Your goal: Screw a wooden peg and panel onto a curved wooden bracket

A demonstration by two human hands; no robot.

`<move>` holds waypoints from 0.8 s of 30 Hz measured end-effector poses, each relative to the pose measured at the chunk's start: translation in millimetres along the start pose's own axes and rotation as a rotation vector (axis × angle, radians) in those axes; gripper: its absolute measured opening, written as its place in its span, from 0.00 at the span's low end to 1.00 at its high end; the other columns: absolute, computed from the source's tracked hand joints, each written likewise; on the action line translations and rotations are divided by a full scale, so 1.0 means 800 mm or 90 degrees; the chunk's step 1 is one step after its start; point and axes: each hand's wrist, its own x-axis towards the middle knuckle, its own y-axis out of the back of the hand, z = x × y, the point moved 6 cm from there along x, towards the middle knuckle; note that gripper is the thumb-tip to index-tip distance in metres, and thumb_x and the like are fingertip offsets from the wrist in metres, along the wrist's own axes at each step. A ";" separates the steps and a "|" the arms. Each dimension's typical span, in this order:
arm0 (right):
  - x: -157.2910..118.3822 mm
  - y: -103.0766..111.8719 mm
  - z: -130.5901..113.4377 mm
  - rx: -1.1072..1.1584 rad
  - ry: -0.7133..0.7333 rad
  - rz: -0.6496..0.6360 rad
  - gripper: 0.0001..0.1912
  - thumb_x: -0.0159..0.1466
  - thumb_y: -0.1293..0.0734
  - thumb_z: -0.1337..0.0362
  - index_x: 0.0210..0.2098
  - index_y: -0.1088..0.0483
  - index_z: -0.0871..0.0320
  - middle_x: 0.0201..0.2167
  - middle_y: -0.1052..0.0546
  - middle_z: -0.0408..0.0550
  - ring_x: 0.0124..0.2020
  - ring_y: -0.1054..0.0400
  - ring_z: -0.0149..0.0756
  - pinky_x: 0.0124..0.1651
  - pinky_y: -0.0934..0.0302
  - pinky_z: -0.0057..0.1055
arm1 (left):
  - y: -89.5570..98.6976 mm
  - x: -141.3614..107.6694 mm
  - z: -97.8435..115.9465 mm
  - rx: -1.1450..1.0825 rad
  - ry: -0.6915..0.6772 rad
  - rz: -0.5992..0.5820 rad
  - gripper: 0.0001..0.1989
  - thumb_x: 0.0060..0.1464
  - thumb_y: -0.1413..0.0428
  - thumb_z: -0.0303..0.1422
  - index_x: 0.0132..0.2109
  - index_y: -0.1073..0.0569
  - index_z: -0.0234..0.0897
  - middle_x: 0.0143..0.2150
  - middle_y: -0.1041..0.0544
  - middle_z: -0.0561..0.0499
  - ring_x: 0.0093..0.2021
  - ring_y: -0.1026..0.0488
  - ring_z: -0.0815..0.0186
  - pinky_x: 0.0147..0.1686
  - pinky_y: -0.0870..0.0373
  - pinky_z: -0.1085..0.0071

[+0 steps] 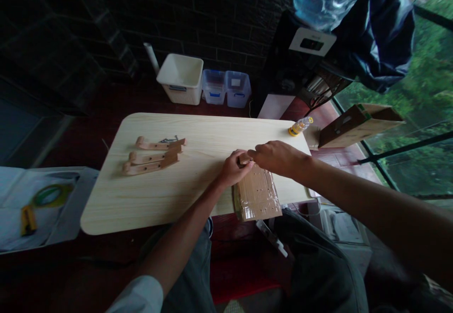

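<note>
Head view: left hand [233, 168] grips wooden piece [244, 159] at far end of cardboard block [260, 194]; right hand [276, 157] against it, can't tell grip. Brace wood firmly, imo, avoids twisting.

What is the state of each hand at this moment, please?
Left hand: closed, holding a wooden piece at the taped block.
Right hand: closed at that piece; whether its grip holds anything cannot be told.

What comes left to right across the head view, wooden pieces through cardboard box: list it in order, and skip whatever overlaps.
Wooden pieces → taped cardboard slab → plastic bottle → cardboard box
</note>
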 end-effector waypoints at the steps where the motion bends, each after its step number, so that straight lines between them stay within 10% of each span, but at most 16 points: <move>1: 0.000 -0.001 0.002 -0.001 -0.003 -0.001 0.14 0.70 0.38 0.75 0.49 0.23 0.62 0.36 0.19 0.53 0.32 0.27 0.33 0.35 0.44 0.33 | 0.000 0.000 0.001 -0.001 -0.001 -0.002 0.10 0.54 0.37 0.31 0.44 0.23 0.38 0.45 0.19 0.46 0.49 0.22 0.58 0.53 0.25 0.60; 24: 0.006 -0.016 0.015 0.024 -0.074 -0.021 0.16 0.73 0.40 0.66 0.52 0.26 0.67 0.39 0.19 0.61 0.35 0.26 0.42 0.32 0.46 0.37 | 0.001 0.000 0.004 0.012 0.008 -0.011 0.08 0.54 0.38 0.30 0.42 0.23 0.38 0.44 0.19 0.47 0.48 0.22 0.59 0.52 0.24 0.62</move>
